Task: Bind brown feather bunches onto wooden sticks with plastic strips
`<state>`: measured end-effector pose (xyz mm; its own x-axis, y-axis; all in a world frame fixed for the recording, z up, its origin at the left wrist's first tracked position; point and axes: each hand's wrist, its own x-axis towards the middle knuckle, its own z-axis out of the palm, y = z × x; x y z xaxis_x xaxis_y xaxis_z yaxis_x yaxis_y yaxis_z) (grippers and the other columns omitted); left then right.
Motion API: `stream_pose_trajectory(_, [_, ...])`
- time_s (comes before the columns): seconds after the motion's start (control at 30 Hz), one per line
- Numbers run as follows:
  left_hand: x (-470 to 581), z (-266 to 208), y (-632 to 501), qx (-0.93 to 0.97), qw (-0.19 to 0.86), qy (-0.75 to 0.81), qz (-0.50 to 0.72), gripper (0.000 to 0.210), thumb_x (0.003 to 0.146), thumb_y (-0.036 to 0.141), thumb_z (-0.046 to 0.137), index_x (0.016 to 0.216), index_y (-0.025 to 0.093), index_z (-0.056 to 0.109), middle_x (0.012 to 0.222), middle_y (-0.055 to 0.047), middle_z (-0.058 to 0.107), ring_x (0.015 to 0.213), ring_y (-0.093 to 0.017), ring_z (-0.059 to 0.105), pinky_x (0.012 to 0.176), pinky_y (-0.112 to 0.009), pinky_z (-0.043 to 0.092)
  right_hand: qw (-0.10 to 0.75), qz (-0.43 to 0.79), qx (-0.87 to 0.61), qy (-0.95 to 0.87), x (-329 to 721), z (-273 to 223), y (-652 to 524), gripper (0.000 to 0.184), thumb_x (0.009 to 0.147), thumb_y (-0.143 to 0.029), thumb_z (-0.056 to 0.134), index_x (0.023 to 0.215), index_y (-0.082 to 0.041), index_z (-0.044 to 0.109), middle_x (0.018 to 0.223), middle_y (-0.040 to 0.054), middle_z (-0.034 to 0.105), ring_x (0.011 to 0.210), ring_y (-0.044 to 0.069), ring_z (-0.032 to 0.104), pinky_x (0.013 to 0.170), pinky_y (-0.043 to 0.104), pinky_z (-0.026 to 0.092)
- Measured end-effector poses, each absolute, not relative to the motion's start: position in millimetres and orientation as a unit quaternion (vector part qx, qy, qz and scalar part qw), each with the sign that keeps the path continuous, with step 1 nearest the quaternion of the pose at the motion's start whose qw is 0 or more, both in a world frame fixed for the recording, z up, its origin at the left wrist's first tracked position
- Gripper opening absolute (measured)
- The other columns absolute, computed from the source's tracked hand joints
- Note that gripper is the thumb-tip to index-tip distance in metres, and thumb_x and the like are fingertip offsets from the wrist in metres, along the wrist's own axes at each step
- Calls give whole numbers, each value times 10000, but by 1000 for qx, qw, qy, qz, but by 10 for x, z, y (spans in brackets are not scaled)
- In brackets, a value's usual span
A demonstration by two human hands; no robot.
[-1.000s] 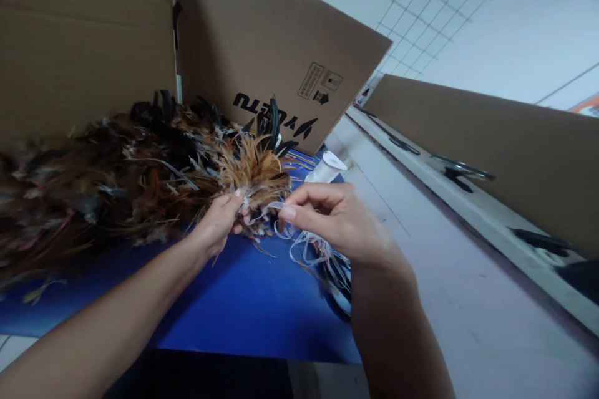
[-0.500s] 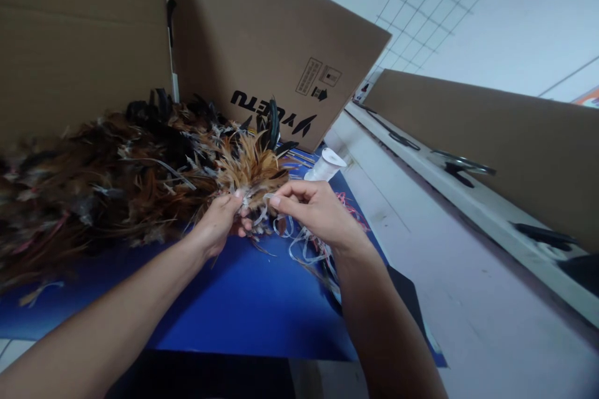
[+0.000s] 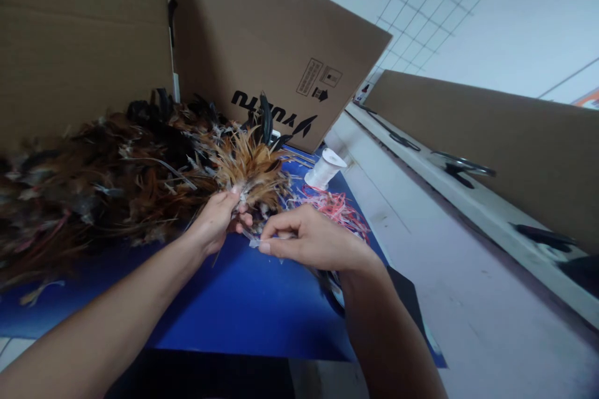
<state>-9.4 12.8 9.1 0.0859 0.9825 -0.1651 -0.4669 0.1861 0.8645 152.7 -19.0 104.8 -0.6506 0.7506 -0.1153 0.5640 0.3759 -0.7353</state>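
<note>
My left hand (image 3: 219,219) is closed around the base of a feather bunch (image 3: 250,168), whose golden-brown and dark plumes fan out upward. Just right of it, my right hand (image 3: 309,237) pinches a whitish translucent ribbon (image 3: 254,242) between thumb and forefinger. This ribbon runs toward the bunch's base; its exact join is hidden by my left fingers. Left of my hands spreads a large heap of brown and black feathers (image 3: 116,181), close against the bunch.
A white spool (image 3: 325,169) stands on the blue tabletop (image 3: 224,312), beside tangled pink and white strands (image 3: 334,206). Cardboard panels (image 3: 262,25) rise behind and to the left. At the right are a pale wall (image 3: 468,287) and a ledge with dark metal handles (image 3: 463,165).
My right hand has moved down and slightly left, drawing the ribbon below the feather bunch. The pink strands show more now. My left hand keeps its hold almost unmoved.
</note>
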Motion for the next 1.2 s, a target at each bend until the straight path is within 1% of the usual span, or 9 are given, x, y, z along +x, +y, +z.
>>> stream_pose_trajectory(0.17, [-71,66,109,345,664,389,537,407,768,487,628,586,136,531,490,-21,544,393,-103,507,328,-176,361,187,301,-436,-827,1414,948,-95,162,823,-243,581,757,-174,712,546,-49,490,508,61,356,481,189,253])
stream_pose_trajectory(0.3, [-47,66,96,359,665,387,529,376,792,452,603,595,143,519,535,-49,586,433,-123,547,333,-180,369,236,276,-441,-821,1369,933,-53,179,828,-220,569,706,-160,687,556,-47,521,503,52,360,503,195,271])
stream_pose_trajectory(0.5, [-74,112,102,347,661,375,550,356,793,434,613,620,139,511,528,-5,524,418,-93,505,309,-148,290,185,335,-443,-811,1436,1013,-116,162,821,-267,588,741,-160,680,529,-52,491,482,55,366,455,191,252])
stream_pose_trajectory(0.6, [-102,129,116,332,660,367,565,345,788,418,629,632,149,479,553,25,479,421,-82,502,298,-134,255,158,367,-430,-810,1574,1093,-197,159,821,-276,595,761,-155,679,562,-38,522,516,68,417,480,191,308])
stream_pose_trajectory(0.7, [-123,140,133,320,663,371,567,314,819,381,601,653,152,465,568,32,465,420,-76,504,295,-127,240,146,337,-439,-820,1770,1129,-283,179,840,-295,579,817,-167,701,574,-24,530,544,88,438,514,207,347])
stream_pose_trajectory(0.83, [-132,149,143,306,665,379,567,297,845,348,569,656,156,446,569,34,463,414,-78,514,294,-127,235,127,309,-475,-814,1932,1077,-328,202,848,-311,564,842,-174,713,523,-31,489,509,94,410,494,218,330])
stream_pose_trajectory(0.93, [-106,127,130,322,660,385,559,299,847,370,562,668,151,465,576,29,479,438,-92,549,305,-135,279,136,298,-480,-814,1868,989,-272,189,843,-285,562,848,-175,715,545,-33,511,518,88,415,505,214,326])
stream_pose_trajectory(1.03, [-60,76,109,345,662,386,542,342,814,439,591,673,146,488,577,24,495,461,-109,570,317,-148,320,167,289,-467,-819,1708,900,-162,175,840,-248,554,839,-174,713,646,-20,600,586,89,473,555,210,348])
stream_pose_trajectory(1.2, [-48,35,107,356,660,393,531,395,794,488,595,638,138,501,553,-5,530,467,-107,551,321,-144,310,188,270,-440,-836,1556,854,-36,182,852,-229,532,842,-191,710,709,-24,642,628,83,501,603,210,349])
